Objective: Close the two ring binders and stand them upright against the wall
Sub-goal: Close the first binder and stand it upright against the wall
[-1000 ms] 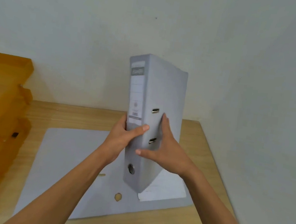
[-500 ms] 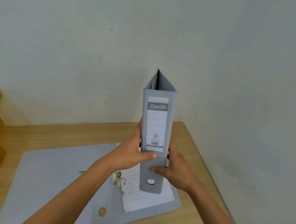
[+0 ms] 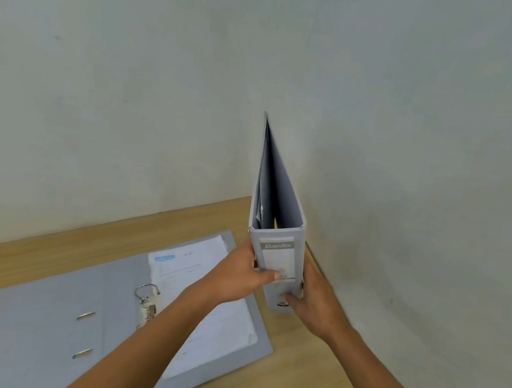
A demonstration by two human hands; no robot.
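Binders: we've got two grey ones here, one closed and one still wide open.
Closed binder [image 3: 277, 216]: standing upright with its spine toward us, "Bantex" label readable, tucked in the corner just beside the right-hand wall [image 3: 428, 184]. Can't tell if its bottom edge is actually touching the surface [image 3: 298, 385] or the wall yet.
Left hand [image 3: 242, 275]: clamped on the left side of the spine, thumb lying across the label.
Right hand [image 3: 312, 302]: wrapped round the lower right edge of the spine, fingertip next to the finger hole.
Open binder [image 3: 44, 329]: lying flat on the wooden surface, left of the closed one, covers spread out.
Rings [image 3: 147, 293]: metal arch sticking up in the middle.
Paper [image 3: 195, 296]: a stack of printed sheets on the right-hand cover, partly under our left forearm.
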